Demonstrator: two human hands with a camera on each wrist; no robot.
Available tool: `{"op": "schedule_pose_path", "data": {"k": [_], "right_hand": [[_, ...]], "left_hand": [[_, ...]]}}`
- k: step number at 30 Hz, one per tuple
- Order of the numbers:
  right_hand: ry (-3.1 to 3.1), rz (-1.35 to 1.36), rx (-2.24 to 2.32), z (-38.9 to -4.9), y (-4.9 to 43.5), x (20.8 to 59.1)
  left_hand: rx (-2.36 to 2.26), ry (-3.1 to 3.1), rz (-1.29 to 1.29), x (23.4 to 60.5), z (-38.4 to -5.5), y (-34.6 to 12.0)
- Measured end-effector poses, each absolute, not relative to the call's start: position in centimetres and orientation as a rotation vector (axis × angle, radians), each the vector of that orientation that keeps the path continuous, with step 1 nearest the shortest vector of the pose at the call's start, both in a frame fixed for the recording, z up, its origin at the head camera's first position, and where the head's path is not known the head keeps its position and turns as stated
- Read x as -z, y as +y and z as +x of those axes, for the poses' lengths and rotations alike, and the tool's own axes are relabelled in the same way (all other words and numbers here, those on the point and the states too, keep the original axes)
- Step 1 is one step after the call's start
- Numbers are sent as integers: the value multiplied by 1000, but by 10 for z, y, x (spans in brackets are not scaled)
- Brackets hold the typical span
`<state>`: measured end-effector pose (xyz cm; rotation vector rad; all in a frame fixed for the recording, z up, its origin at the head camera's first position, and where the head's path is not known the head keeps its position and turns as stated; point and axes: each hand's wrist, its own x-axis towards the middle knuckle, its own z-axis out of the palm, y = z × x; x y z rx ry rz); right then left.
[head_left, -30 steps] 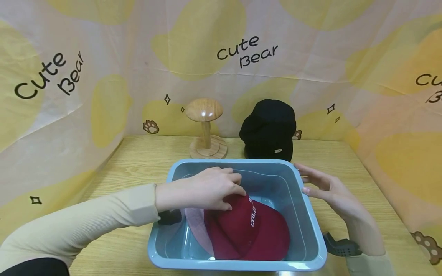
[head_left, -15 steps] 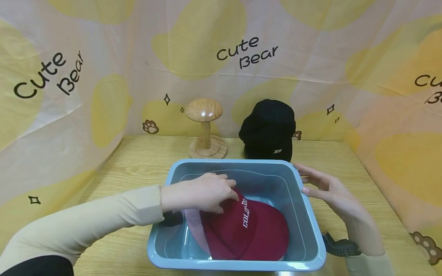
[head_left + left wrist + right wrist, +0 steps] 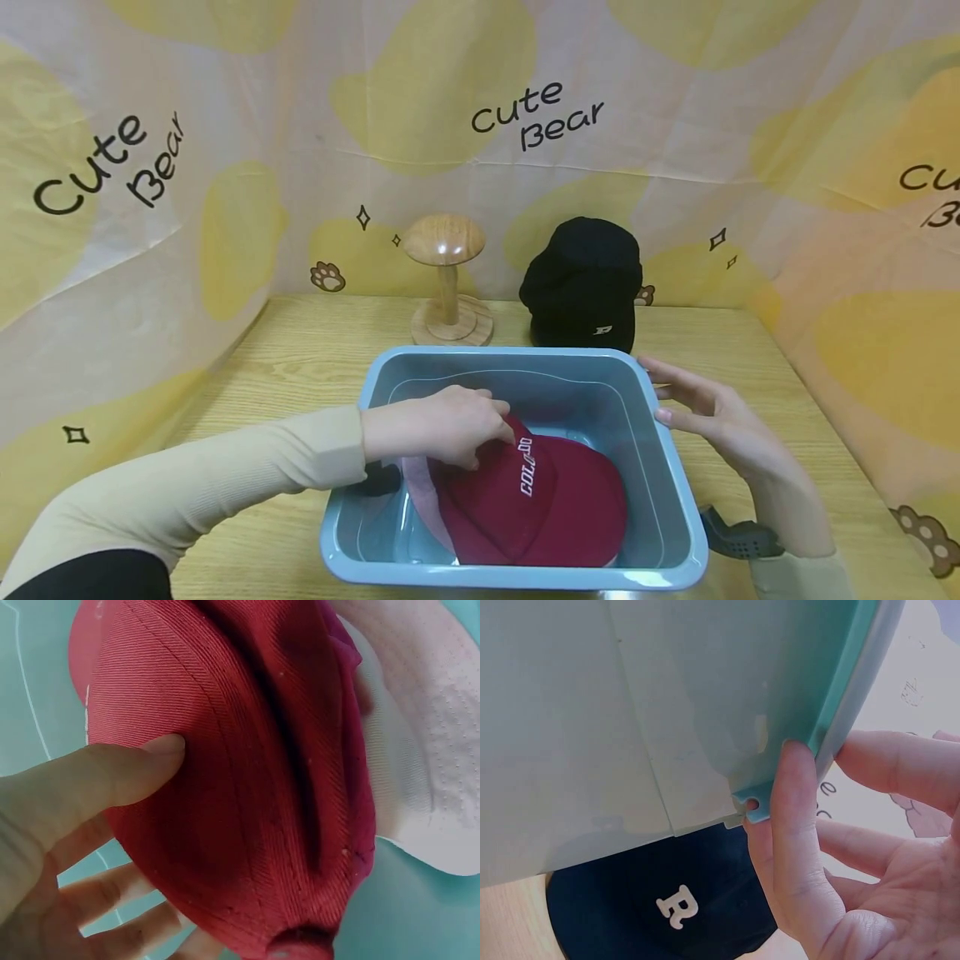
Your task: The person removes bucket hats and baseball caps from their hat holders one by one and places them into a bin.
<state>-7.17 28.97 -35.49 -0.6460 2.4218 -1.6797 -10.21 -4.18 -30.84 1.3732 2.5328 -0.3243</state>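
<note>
Left hand (image 3: pixel 457 427) has lowered, pinching the red cap (image 3: pixel 566 504) beneath; right hand (image 3: pixel 723 423) grips the basin (image 3: pixel 517 576).

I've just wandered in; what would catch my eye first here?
A dark red cap stands out first, gripped by the left hand inside the blue basin, whose right rim the right hand holds. Behind the basin, a black cap and, to its left, a mushroom-shaped wooden stand catch the eye next.

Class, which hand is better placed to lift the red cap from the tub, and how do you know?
Probably the left hand: it reaches inside the tub, thumb and fingers holding the red cap. The right hand grips the tub, apart from the cap.
</note>
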Motion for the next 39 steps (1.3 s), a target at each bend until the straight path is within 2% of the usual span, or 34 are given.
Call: {"op": "schedule_pose_path", "data": {"k": [8,29,39], "right_hand": [[2427,-646,1678,-72,289,355],[2421,-665,1676,-73,287,356],[2457,-649,1670,-71,288,355]], "left_hand": [[320,2524,1374,308,-103,-42],[151,2524,1408,272,-104,-33],[79,2578,1546,262,-109,-26]]}}
